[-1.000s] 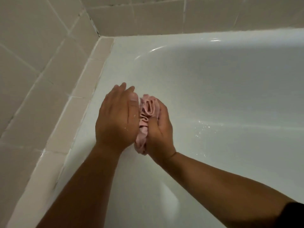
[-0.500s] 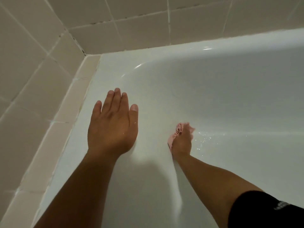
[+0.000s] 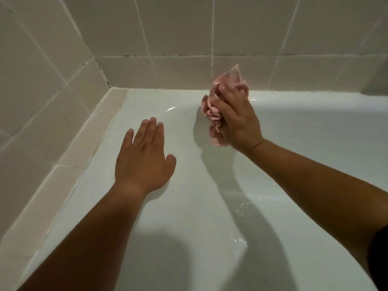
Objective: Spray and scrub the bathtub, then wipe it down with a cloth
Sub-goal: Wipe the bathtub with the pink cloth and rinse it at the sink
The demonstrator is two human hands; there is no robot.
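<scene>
Your right hand [image 3: 237, 120] curls its fingers round one crumpled pink cloth [image 3: 212, 111], holding it against the back rim of the one glossy white bathtub [image 3: 315, 127]. The bunched cloth's long axis runs away from you, its pointed tip toward the back wall and its ruffled folds beside your wrist. Your left hand [image 3: 144, 162] lies flat on the tub's smooth sloping end, fingers straight, holding nothing. Water droplets [image 3: 241, 206] glint lower down. Matte beige square tiles [image 3: 189, 28] with pale grout cover two walls.
</scene>
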